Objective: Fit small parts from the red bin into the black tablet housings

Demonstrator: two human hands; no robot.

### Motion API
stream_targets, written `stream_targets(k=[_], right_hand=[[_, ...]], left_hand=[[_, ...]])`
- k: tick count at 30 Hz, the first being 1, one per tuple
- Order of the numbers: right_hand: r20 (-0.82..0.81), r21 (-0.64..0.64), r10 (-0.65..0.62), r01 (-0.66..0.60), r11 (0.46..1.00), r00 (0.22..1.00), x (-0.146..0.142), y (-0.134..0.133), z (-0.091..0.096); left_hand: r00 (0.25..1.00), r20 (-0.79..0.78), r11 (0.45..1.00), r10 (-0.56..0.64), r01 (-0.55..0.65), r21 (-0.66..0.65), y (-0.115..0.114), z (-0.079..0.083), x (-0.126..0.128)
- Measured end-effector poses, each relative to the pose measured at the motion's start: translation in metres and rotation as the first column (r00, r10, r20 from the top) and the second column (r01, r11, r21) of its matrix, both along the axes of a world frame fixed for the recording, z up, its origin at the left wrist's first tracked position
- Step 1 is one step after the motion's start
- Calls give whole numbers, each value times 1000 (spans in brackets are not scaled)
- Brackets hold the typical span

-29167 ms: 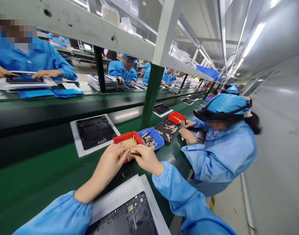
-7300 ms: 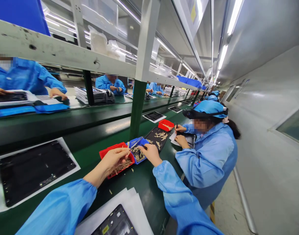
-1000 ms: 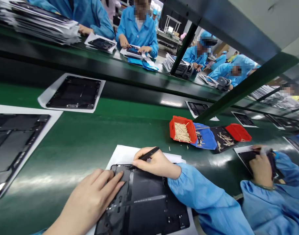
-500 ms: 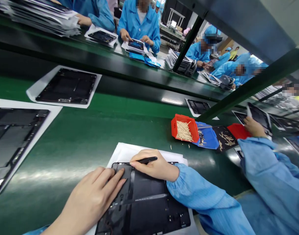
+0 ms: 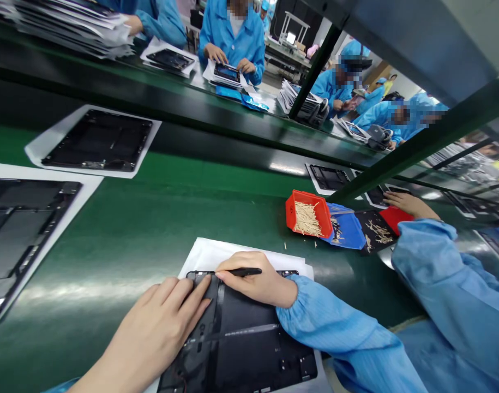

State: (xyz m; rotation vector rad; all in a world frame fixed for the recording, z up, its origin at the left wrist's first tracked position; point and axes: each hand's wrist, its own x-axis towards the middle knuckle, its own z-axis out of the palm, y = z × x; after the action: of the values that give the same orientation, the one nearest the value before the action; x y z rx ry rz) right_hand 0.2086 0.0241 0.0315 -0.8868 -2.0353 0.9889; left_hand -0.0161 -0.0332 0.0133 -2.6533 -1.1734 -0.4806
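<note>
An opened tablet housing (image 5: pixel 249 349), black inside with ribbon cables and batteries, lies in front of me on white paper sheets (image 5: pixel 249 250). My left hand (image 5: pixel 161 319) rests over its left part, fingers stretched out and fingertips pressed near the upper left corner. Beside them, my right hand (image 5: pixel 255 278) is closed around a slim black pen-shaped tool (image 5: pixel 244 271). Its working tip is hidden by the fingers at the housing's top edge, so what it touches cannot be made out.
A red bin (image 5: pixel 308 215) of small cream strips stands beside a blue bin (image 5: pixel 345 226) and a black tray (image 5: pixel 376 232). Other tablet housings (image 5: pixel 100 139) lie on the green belt (image 5: pixel 200 177). A co-worker's hand (image 5: pixel 413 204) reaches in at right; a green post (image 5: pixel 421 136) slants overhead.
The housing on the far belt has shifted left. The co-worker's hand at right has lowered a raised panel to the belt. My hands have barely moved.
</note>
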Motion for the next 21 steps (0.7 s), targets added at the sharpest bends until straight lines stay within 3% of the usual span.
stream_targets(k=[10,21], right_hand=[[-13,30,-4,4,1000,1000,-1,-3,-3],[76,-84,-218,224,971,973,-5,-5,-2]], left_hand=[[997,-44,998,61,-62,-28,-4,3,7],[999,17,996,27,-26,-88,2,3,2]])
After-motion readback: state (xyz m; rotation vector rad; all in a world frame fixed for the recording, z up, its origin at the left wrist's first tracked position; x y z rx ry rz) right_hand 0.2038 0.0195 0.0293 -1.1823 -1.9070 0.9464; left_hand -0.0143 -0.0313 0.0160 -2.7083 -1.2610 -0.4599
